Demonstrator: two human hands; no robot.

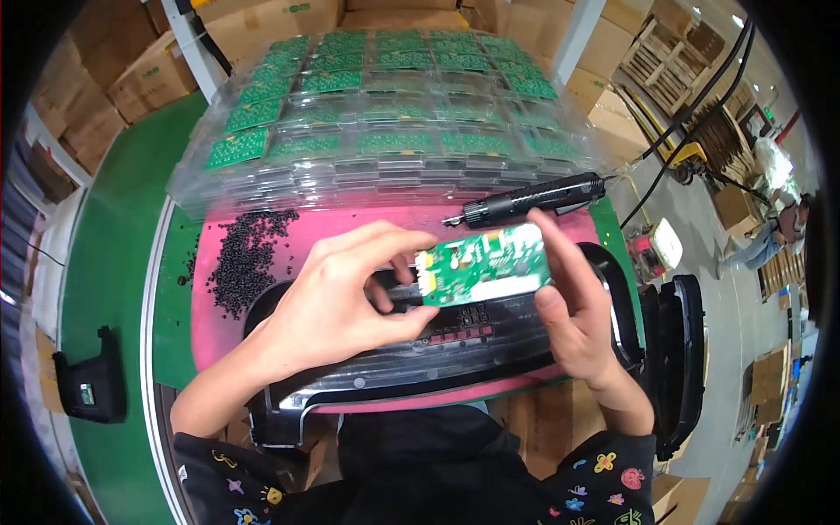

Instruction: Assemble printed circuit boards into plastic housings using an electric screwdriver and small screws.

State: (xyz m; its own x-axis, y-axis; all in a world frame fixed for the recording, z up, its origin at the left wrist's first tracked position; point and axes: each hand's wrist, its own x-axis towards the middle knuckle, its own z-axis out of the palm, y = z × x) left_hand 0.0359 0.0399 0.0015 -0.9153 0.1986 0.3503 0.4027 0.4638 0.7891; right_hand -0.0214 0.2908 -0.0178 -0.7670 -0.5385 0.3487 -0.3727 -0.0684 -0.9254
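From here I see the green circuit board (486,267) held up over the long black housing (376,372), so I'd judge it not yet fitted there. The left hand (328,293) pinches the board's connector end; the right hand (579,315) has the other end between thumb and fingers, so each grip is closed on it. A reddish strip (459,336) shows inside the housing, though I can't tell whether anything is fastened. The black electric screwdriver (534,199) lies unheld beyond the housing, and small black pieces, probably screws, sit in a loose heap (241,262) beyond its left end. Stacked clear trays (394,166) farther beyond it carry many more boards.

A pink mat (210,337) lies under the housing on the green tabletop (178,346). To the housing's right, another black shell (681,359) stands apart. Cardboard boxes (149,79) fill the space well behind it, with wooden pallets (667,54) and a person (766,247) far off to its right.
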